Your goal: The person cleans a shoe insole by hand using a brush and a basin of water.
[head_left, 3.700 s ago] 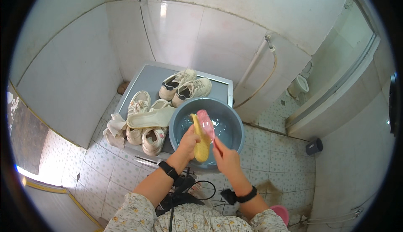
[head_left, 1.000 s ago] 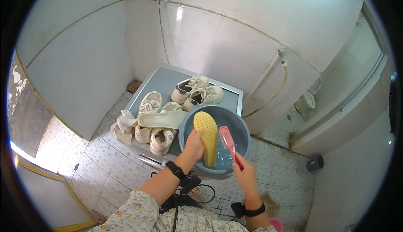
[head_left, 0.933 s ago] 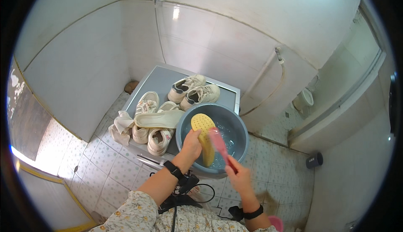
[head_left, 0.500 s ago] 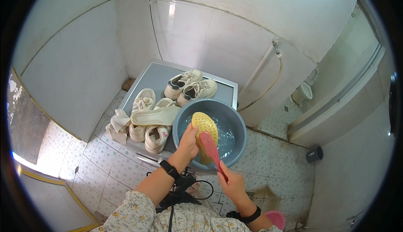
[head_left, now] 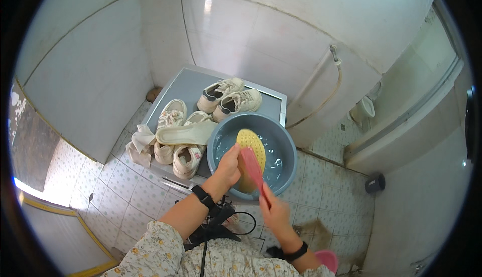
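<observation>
My left hand [head_left: 228, 168] is closed on a yellow, perforated shoe insole [head_left: 253, 140], tilted over a round grey-blue basin [head_left: 290, 151] with water in it. A pink scrub brush [head_left: 251, 162] lies against the lower part of the insole. Its handle is in the closed fingers of my right hand [head_left: 276, 213], which is slightly blurred. The brush covers part of the insole, and its bristles are hidden from view.
Left of the basin, a whitish insole [head_left: 186, 133] rests across a pair of pale shoes [head_left: 187, 160], beside a crumpled cloth [head_left: 141, 140]. Two white sneakers [head_left: 238, 104] stand behind on the grey-topped cabinet [head_left: 193, 84]. A hose [head_left: 326, 101] hangs from the wall tap.
The brush has slid a little down along the insole, with my right hand moving slightly toward me. The whole view has shifted a little. Both hands keep their hold.
</observation>
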### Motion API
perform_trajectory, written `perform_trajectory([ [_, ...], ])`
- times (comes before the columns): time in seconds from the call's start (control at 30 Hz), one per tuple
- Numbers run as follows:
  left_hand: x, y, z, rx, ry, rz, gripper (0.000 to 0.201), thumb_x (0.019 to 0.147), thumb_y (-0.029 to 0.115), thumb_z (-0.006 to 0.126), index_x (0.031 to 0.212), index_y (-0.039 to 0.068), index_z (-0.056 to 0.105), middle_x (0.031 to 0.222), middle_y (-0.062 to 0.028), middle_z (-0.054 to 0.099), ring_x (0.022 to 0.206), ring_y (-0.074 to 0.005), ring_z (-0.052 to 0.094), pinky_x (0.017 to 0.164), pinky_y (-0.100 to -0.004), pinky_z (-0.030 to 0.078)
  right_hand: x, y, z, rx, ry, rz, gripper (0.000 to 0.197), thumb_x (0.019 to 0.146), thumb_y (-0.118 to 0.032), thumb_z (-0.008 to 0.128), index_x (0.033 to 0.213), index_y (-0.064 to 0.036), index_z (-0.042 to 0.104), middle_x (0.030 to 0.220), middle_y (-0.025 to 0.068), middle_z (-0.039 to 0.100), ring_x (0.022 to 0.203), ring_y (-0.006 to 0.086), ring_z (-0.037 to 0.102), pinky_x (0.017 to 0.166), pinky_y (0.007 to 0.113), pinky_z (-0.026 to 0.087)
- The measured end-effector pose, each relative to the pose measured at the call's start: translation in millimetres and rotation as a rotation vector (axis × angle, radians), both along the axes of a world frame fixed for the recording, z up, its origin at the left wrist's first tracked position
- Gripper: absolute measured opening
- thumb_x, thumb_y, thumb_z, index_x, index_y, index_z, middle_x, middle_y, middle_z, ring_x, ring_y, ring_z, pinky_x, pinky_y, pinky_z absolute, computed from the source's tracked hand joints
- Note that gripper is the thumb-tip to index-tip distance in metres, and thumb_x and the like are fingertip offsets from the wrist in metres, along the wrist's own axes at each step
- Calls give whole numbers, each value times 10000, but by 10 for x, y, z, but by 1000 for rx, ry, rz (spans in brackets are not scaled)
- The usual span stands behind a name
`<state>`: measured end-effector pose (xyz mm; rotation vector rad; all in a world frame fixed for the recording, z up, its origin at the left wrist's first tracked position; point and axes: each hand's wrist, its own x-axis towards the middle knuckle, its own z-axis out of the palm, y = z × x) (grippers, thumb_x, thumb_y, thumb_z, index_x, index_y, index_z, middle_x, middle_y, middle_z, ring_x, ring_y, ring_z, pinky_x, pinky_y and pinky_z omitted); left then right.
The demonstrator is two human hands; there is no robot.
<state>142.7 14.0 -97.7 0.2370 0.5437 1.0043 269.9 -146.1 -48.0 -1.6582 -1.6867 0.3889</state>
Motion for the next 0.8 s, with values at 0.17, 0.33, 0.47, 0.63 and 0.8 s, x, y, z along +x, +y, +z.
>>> perform_trajectory([
  [0.17, -38, 8, 142, -4, 14, 25, 386, 1020, 290, 314, 1243, 27, 487, 1225, -111, 561, 1115, -249, 545, 970, -386, 426, -120, 468, 158, -70, -64, -33, 395, 844, -126, 635, 1234, -77, 589, 821, 205, 652, 681, 336, 651, 605, 347, 499],
  [0.33, -59, 66, 26, -146, -11, 40, 362, 991, 270, 348, 1201, 24, 508, 1151, -127, 590, 1074, -258, 553, 943, -388, 437, -98, -87, -14, -51, -69, 36, 398, 845, -137, 635, 1236, -83, 586, 844, 205, 649, 683, 348, 636, 591, 376, 491],
  [0.47, -61, 71, 13, -109, -7, 78, 345, 980, 256, 344, 1149, 19, 531, 1090, -116, 614, 1006, -257, 581, 914, -398, 463, -160, 168, 67, -10, -137, 21, 432, 824, -117, 654, 1248, -84, 576, 775, 180, 637, 630, 338, 619, 555, 394, 473],
  [0.63, -89, 101, 2, -135, -95, 93, 336, 980, 248, 337, 1127, 27, 543, 1073, -106, 623, 973, -249, 594, 892, -398, 479, -168, 122, -138, 26, -269, 53, 453, 811, -105, 664, 1255, -99, 573, 691, 148, 612, 579, 320, 597, 516, 390, 451],
  [0.8, -52, 87, 42, -162, -108, 19, 345, 985, 269, 345, 1125, 23, 542, 1083, -113, 625, 979, -251, 598, 888, -398, 484, 53, -247, -39, 27, -263, 27, 448, 804, -107, 665, 1245, -124, 586, 680, 135, 612, 574, 308, 596, 510, 381, 451],
])
